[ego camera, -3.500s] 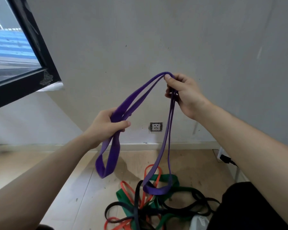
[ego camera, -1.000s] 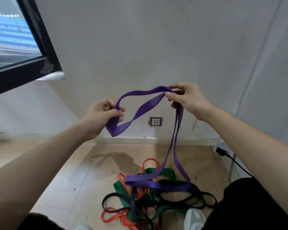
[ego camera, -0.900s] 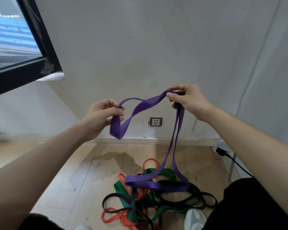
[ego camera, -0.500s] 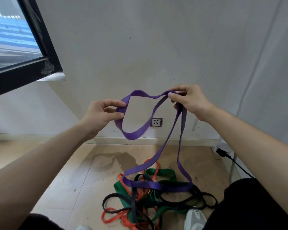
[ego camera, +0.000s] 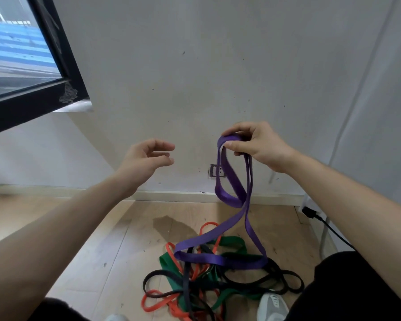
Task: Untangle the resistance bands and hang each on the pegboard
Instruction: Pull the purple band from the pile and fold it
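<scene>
The right hand (ego camera: 259,144) is up at about 2 o'clock from the middle of the view, with its arm coming in from the lower right corner. Its grip is closed: the thumb and fingers pinch the top fold of the purple band (ego camera: 229,188). From that pinch the band hangs down in a small loop and then a long loop, and its bottom lies across the pile of bands (ego camera: 208,281) on the floor (ego camera: 90,239) at 6 o'clock.

The left hand (ego camera: 148,156) is at about 10 o'clock, well apart from the purple band. Its grip is open and holds nothing (the fingers are curled a little, with the palm turned toward the right hand). Its arm comes in from the lower left corner.

The pile has green, orange and black bands all crossed over each other, so it is hard to tell where one ends. The bottom edge of the view cuts off part of the pile. The purple band covers part of the wall socket (ego camera: 214,170). A white shoe (ego camera: 272,305) peeks out at 5 o'clock, partly behind dark clothing.
</scene>
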